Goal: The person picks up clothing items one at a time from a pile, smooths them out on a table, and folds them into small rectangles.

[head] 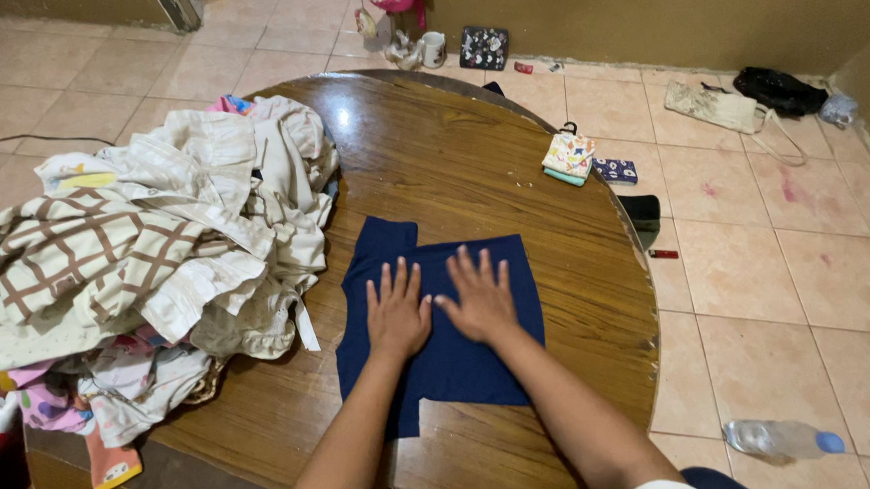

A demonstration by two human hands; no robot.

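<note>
A heap of crumpled laundry [148, 260], cream and brown-checked cotton with pink children's pieces beneath, fills the left half of a round, glossy wooden tabletop [470, 163]. Just right of the heap lies a dark navy cloth garment [461, 362], partly folded and spread flat near the person's edge of the tabletop. The left hand [397, 311] rests on it with fingers spread and palm down, gripping nothing; the right hand [479, 297] presses beside it, likewise open and flat, thumbs nearly meeting. The step in hand looks like smoothing a fold already made. A further fold would seem to call for lifting one edge of the navy cloth and carrying it across, with the laundry heap crowding the left side. To the right, on the tiled floor [814, 274], lie a small patterned pouch [568, 156], a cream tote bag [721, 108], a black plastic bag [779, 90] and a clear plastic bottle with a blue cap [783, 439], all well apart from the work.
</note>
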